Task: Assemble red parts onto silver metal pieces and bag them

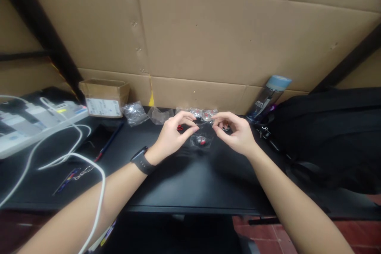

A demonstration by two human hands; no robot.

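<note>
Both hands meet over the middle of a black desk (pixel 190 182). My left hand (pixel 174 137), a dark watch on its wrist, is pinched shut on a small clear plastic bag (pixel 202 139) with a red piece inside. My right hand (pixel 235 135) pinches the same bag's upper right corner, fingers curled. A tiny red item (pixel 180 127) shows inside the left hand's curl. Several more small clear bags (pixel 205 114) lie just behind the fingers, close to the cardboard wall.
A small cardboard box (pixel 104 97) and crumpled clear bags (pixel 135 113) sit at the back left. A power strip (pixel 35 117) with white cables (pixel 80 158) lies at far left, beside a pen (pixel 108 143). A water bottle (pixel 269 97) and black backpack (pixel 330 135) are at right.
</note>
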